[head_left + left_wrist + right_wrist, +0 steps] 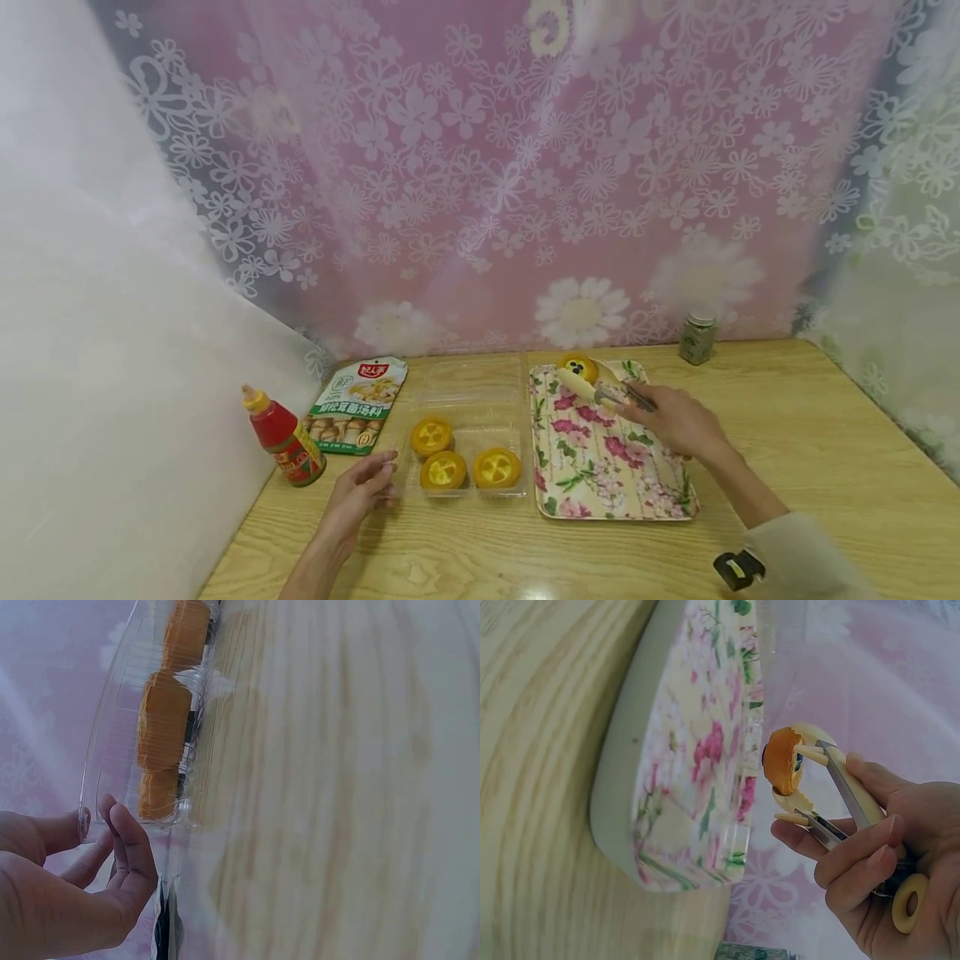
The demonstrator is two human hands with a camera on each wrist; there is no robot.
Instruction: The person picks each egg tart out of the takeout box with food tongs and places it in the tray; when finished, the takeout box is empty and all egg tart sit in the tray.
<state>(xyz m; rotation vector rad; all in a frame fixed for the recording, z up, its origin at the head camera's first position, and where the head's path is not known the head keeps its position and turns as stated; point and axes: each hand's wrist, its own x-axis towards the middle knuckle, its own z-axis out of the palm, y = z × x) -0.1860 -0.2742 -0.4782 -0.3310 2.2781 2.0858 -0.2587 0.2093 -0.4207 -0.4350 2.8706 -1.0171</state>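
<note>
In the head view, my right hand [678, 421] grips a pair of tongs [577, 385] with pale tips and metal arms. A round golden tart [784, 761] topped with dark berries sits between the tips, at the far end of the floral tray [592, 492]; whether it touches the tray I cannot tell. My left hand [358, 492] is at the near left corner of a clear plastic box [491, 421], its thumb and fingers on either side of the rim [88, 765]. Inside that box lie three yellow tarts [497, 468], two at the left and one at the near right.
A red squeeze bottle [287, 442] with a yellow cap stands at the far left. Beside it lies a green and white food packet [356, 407]. A small jar [698, 339] stands at the back right, beyond the tray. A flowered curtain [480, 167] hangs behind the wooden table [810, 450].
</note>
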